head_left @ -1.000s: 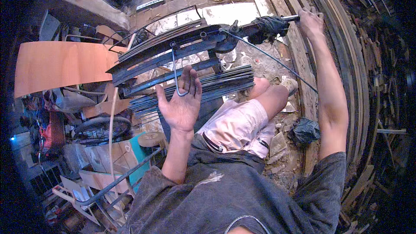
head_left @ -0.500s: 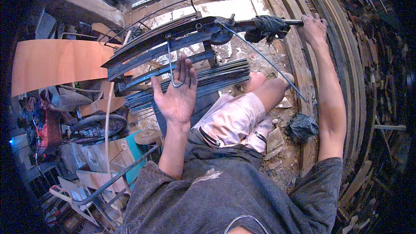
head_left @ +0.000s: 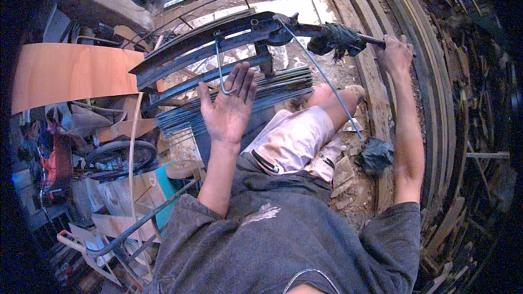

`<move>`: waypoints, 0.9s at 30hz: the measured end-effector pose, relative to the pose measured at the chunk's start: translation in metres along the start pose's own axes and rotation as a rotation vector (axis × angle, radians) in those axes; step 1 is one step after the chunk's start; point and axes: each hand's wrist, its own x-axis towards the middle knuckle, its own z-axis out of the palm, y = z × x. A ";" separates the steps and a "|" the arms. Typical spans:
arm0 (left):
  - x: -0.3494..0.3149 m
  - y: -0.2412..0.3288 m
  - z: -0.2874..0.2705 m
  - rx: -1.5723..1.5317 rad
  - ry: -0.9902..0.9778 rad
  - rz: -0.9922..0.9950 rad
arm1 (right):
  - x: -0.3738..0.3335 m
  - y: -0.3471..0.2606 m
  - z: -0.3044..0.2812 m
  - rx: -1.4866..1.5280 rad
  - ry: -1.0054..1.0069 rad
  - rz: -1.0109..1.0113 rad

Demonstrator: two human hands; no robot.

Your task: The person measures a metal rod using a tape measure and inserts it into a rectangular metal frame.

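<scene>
My right hand (head_left: 399, 54) is wrapped round the end of a metal lever (head_left: 375, 40), whose middle is bound in dark plastic. The lever joins a dark steel bending jig (head_left: 190, 51) in front of me. A thin metal rod (head_left: 327, 87) slants from the jig's pivot down to the right, over my leg. At the jig's left part hangs another stretch of rod with a hooked end (head_left: 222, 68); whether both are one piece I cannot tell. My left hand (head_left: 229, 109) is open, palm up and fingers stretched, at that hooked end. Behind it lies a bundle of rods (head_left: 272, 95).
A crumpled black plastic bag (head_left: 375, 155) rests by my right side. Long timber beams (head_left: 376, 103) run along the right. On the left are an orange-brown board (head_left: 76, 73), a wheel (head_left: 121, 159) and a bent tube handle (head_left: 147, 218). Rubble (head_left: 342, 177) covers the ground beside my legs.
My right hand and the lever have come down toward me. The slanting rod's lower end has swung leftward. My left hand stays open by the hooked end, slightly higher in view.
</scene>
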 end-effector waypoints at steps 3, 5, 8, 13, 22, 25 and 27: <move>-0.005 -0.005 -0.008 0.016 0.051 -0.022 | -0.011 -0.001 -0.006 -0.009 -0.090 0.012; -0.008 -0.020 -0.014 0.067 0.155 -0.041 | -0.018 0.001 -0.002 -0.013 -0.047 0.029; -0.012 -0.064 -0.012 0.505 0.317 -0.094 | -0.016 0.006 0.013 -0.037 -0.016 0.046; 0.004 -0.136 -0.021 0.885 0.145 -0.087 | -0.034 -0.002 -0.002 -0.049 -0.031 0.041; 0.003 -0.133 -0.012 1.155 0.017 0.009 | -0.062 -0.010 -0.007 -0.014 -0.003 0.080; 0.003 -0.127 -0.011 1.253 -0.008 -0.029 | -0.066 -0.003 0.003 0.071 -0.010 0.121; 0.001 -0.124 -0.016 1.311 -0.009 0.037 | -0.071 -0.005 0.006 0.097 0.044 0.115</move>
